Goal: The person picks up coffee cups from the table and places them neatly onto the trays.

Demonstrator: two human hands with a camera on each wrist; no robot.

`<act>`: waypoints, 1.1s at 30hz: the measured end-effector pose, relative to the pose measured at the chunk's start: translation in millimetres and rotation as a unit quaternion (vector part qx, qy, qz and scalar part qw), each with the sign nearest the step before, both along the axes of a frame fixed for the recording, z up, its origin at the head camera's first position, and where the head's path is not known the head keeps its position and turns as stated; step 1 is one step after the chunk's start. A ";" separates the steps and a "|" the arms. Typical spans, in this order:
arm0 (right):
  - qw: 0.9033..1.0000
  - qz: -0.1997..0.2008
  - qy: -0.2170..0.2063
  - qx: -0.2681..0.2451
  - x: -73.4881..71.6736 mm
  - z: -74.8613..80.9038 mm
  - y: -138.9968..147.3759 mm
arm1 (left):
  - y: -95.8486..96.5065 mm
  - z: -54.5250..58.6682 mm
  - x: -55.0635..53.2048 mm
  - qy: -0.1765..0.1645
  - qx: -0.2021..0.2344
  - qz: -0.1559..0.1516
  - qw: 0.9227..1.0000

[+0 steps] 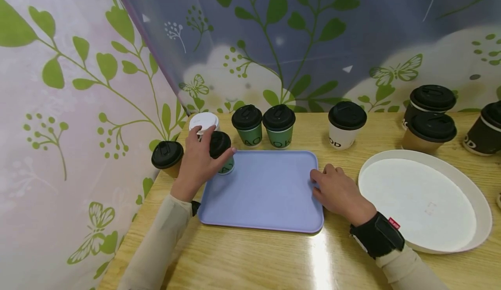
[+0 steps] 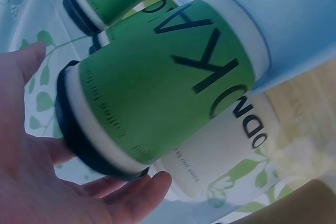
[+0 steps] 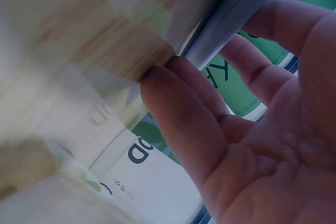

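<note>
A green paper cup with a black lid (image 1: 225, 166) stands in the far left corner of the blue tray (image 1: 266, 194). Around its lid my left hand (image 1: 201, 159) is spread, thumb held away from the other fingers. In the left wrist view the cup (image 2: 163, 82) fills the middle, and the fingers (image 2: 142, 195) lie close by the lid; whether they touch it I cannot tell. My right hand (image 1: 338, 192) grips the tray's right edge with bent fingers. The tray rim (image 3: 226, 24) shows between thumb and fingers in the right wrist view.
Behind the tray stand two green cups (image 1: 250, 135) and a white-lidded cup (image 1: 204, 120). A brown cup (image 1: 168, 156) is left of it. Further right are a white cup (image 1: 342, 136), a round white tray (image 1: 415, 198), a brown cup (image 1: 422, 142) and dark cups (image 1: 485, 133). Patterned cloth borders the table.
</note>
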State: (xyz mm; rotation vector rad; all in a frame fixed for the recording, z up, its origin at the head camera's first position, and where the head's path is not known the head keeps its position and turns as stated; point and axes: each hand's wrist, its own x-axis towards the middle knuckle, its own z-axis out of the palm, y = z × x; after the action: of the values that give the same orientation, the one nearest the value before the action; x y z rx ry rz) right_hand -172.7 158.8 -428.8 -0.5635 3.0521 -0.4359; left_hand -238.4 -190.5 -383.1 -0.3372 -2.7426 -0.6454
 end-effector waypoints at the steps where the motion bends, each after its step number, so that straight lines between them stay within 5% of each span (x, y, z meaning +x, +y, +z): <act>1: 1.000 0.000 -0.001 0.000 -0.1 -0.1 0.1 | -0.5 1.4 1.7 0.006 0.000 0.000 1.000; 9: 1.000 0.002 -0.002 0.002 -0.7 -0.9 -0.1 | -13.0 11.9 15.4 0.051 0.025 0.008 0.998; 22: 1.000 -0.001 0.000 -0.002 0.2 -0.1 0.2 | -52.1 13.7 23.5 0.108 0.030 0.052 0.992; 33: 1.000 -0.002 -0.001 0.000 0.2 0.7 -0.3 | -84.5 2.8 26.6 0.036 0.031 0.121 0.992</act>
State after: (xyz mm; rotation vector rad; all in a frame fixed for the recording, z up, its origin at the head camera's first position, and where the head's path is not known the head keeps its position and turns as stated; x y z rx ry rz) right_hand -172.5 158.5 -428.0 -0.5579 3.0523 -0.4363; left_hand -211.8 -275.0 -380.4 -0.0125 -2.6317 -0.6384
